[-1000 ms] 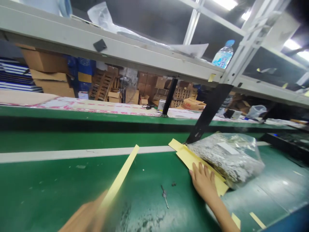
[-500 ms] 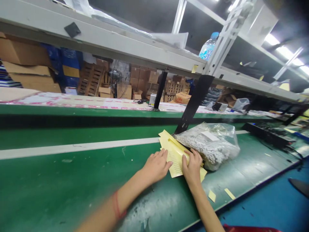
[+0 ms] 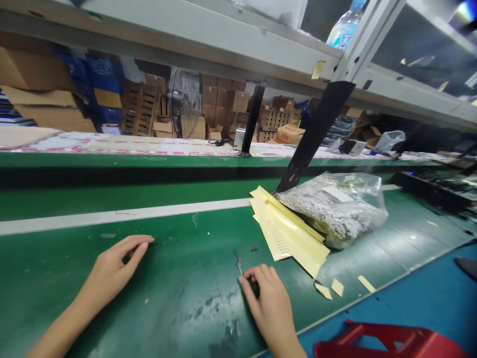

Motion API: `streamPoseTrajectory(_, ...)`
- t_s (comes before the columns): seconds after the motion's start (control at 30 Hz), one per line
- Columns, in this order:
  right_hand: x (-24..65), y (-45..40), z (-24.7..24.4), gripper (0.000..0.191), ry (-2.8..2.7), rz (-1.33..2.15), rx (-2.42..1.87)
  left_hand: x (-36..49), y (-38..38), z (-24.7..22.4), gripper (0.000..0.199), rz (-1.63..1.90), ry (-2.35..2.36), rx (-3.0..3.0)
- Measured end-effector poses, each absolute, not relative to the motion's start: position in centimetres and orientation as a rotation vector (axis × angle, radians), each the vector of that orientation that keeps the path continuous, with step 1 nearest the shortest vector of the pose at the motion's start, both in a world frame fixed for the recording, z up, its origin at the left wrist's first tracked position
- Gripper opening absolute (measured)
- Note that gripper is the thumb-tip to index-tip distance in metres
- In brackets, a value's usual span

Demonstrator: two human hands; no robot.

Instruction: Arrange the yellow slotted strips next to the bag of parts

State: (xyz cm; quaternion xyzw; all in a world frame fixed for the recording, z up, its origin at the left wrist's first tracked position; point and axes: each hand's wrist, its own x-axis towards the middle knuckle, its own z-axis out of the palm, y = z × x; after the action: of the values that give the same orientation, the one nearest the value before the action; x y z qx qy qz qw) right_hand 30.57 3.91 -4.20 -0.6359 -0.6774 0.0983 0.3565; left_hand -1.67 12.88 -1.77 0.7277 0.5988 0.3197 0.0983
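Note:
My right hand [image 3: 266, 301] rests on the green bench top [image 3: 179, 293], fingers curled, its fingertips pinching the near end of a small metal tool [image 3: 238, 262] that lies on the surface. My left hand [image 3: 115, 266] lies flat-ish on the bench farther left, fingers loosely together, holding nothing. A stack of yellow paper strips [image 3: 288, 232] lies to the right beyond my right hand, untouched. Against it sits a clear plastic bag of small metal parts [image 3: 337, 206] with a white label.
A black slanted bracket [image 3: 316, 134] rises behind the strips to a grey shelf holding a water bottle [image 3: 345, 27]. Small yellow scraps [image 3: 337, 287] lie near the front edge. A red stool [image 3: 391, 340] stands below right. Cardboard boxes and a fan [image 3: 184, 102] fill the background.
Both hands have left the yellow strips and pulled back toward me. The left hand moved far left onto the bench; the right hand came down onto the small metal tool.

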Motion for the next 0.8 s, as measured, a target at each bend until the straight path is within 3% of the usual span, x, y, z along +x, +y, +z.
streamPoseTrajectory(0.23,32.4,4.9,-4.0,0.030,-1.580,0.474,-1.744,-2.8,13.3,-2.1,0.041,0.915,1.765,2.137)
streamPoseTrajectory(0.53,30.6,5.4,-3.4,0.023,-1.696,0.433,-1.837,-2.7,12.3,-2.1,0.050,0.837,1.672,2.232)
streamPoseTrajectory(0.8,33.2,6.4,-2.7,0.026,-1.558,0.557,-1.684,-2.9,12.4,-2.4,0.051,0.842,1.659,2.238)
